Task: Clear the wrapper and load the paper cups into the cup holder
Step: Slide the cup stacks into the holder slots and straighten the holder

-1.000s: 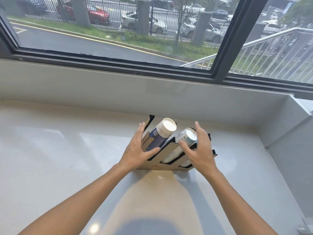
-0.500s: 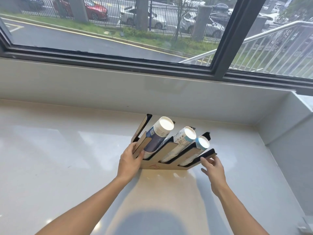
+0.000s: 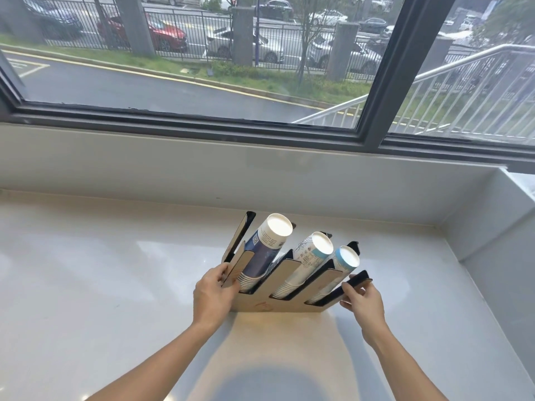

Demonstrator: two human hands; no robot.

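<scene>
Both hands gripped the holder (image 3: 262,305) at its two ends, low centre of the frame. Left hand (image 3: 212,293) pinched the leftmost divider slat, thumb on the front face, fingers behind it. Right hand (image 3: 363,301) pinched the tip of the rightmost dark slat between thumb and fingertips. Neither hand touched a cup.

Holder stood on the white surface (image 3: 101,285), its flat bottom edge apparently resting there, slats fanning up and to the right. Three stacks sat in three slots, each leaning with the slats, bases up toward the camera: a dark blue stack (image 3: 265,250) on the left, a white printed stack (image 3: 309,261) in the middle, a light blue stack (image 3: 337,269) on the right. All well seated, rims down in the slots. No wrapper visible anywhere in frame.

Two-end grip was probably for steadying or shifting the whole loaded holder: it looked like thin board, top-heavy with stacks leaning one way, so holding both ends would keep it from tipping or twisting. Loading looked done; likely remaining step was squaring the holder in place, maybe back toward the wall (image 3: 260,175) under the window (image 3: 202,68). Risk: a stack sliding out if tilted further right.
</scene>
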